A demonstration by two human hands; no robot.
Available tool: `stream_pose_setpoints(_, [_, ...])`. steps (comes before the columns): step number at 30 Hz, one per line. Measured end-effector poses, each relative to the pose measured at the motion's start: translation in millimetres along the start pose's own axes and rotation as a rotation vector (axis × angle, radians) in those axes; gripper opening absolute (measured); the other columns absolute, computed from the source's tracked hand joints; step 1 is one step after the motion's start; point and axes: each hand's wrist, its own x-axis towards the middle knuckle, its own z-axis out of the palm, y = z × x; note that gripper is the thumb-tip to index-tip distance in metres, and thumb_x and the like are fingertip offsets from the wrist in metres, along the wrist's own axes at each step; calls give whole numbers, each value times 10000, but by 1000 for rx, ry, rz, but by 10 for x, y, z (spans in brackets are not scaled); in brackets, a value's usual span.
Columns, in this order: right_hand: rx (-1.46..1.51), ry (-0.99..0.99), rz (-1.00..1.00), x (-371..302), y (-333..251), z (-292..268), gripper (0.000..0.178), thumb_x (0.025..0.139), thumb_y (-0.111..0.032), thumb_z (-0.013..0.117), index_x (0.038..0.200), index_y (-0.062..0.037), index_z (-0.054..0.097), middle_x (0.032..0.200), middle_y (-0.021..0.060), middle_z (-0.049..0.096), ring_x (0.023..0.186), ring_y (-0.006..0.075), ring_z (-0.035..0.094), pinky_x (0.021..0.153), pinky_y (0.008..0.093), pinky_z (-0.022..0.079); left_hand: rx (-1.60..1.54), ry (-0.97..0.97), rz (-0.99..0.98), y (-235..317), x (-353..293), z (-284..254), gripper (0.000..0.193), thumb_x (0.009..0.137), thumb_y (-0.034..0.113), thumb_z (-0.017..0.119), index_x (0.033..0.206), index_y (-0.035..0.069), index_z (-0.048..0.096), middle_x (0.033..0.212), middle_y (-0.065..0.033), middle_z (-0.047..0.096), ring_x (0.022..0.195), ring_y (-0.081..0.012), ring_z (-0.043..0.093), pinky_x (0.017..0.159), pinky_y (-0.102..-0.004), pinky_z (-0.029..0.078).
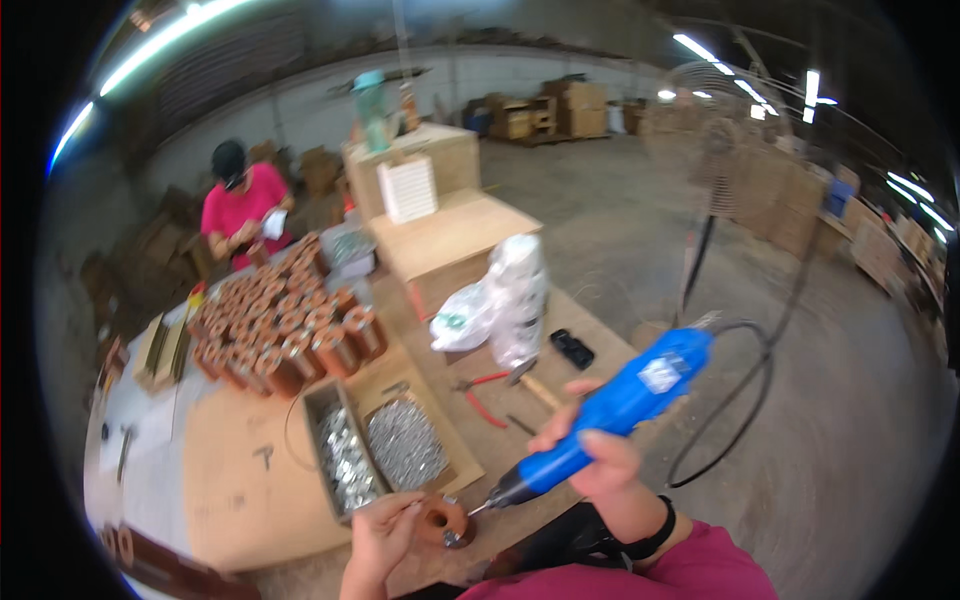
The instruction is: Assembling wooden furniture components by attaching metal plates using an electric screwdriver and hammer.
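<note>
My right hand (606,462) is wrapped round a blue electric screwdriver (625,400), which slants down to the left. Its black nose and thin bit end at a short reddish-brown cylinder (436,522) with a hole through its middle. Small metal pieces show on the cylinder's rim near the bit. My left hand (385,535) grips the cylinder's left side with closed fingers; part of that grip is hidden. A black cord runs from the screwdriver's rear end.
Beyond my left hand lie a narrow box of shiny metal parts (345,460) and a tray of screws (405,440). Many brown cylinders (285,330) stand behind. Red-handled pliers (485,400), a hammer (538,385) and plastic bags (515,300) lie ahead. A person in pink (245,205) works far left.
</note>
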Motion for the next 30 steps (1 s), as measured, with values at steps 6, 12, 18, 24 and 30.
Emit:
stream_pose_setpoints(6, [101, 2, -112, -27, -63, 195, 532, 781, -208, 512, 1236, -60, 277, 793, 87, 478, 713, 213, 508, 707, 406, 442, 51, -61, 181, 329, -146, 226, 155, 733, -8, 601, 885, -2, 633, 714, -118, 620, 641, -201, 603, 577, -271, 465])
stream_pose_setpoints(12, [-49, -90, -92, -37, 134, 269, 571, 786, -192, 526, 1257, -64, 231, 786, 86, 476, 679, 212, 504, 679, 390, 436, 75, -11, 100, 257, -255, 189, 86, 719, 50, 625, 800, 21, 614, 665, -113, 576, 596, -268, 561, 549, -327, 438])
stream_pose_setpoints(18, [-111, -103, -97, -72, 195, 301, 580, 773, -189, 545, 1245, -68, 231, 782, 91, 478, 662, 211, 506, 667, 389, 440, 144, -6, 140, 225, -297, 135, 105, 701, -15, 624, 804, 4, 623, 698, -112, 603, 623, -235, 585, 557, -295, 454])
stream_pose_setpoints(24, [-155, -89, -45, -82, 245, 339, 594, 747, -191, 564, 1231, -72, 239, 771, 91, 480, 654, 209, 509, 656, 382, 440, 156, -44, 69, 220, -316, 120, 91, 706, -9, 624, 796, 7, 619, 679, -104, 593, 608, -225, 580, 550, -283, 456])
stream_pose_setpoints(30, [-177, -154, -66, -91, 264, 370, 554, 772, -200, 528, 1221, -46, 242, 780, 84, 464, 661, 187, 493, 665, 363, 435, 149, -50, 47, 185, -313, 103, 87, 710, -11, 619, 794, 11, 619, 668, -97, 591, 603, -207, 579, 550, -277, 455])
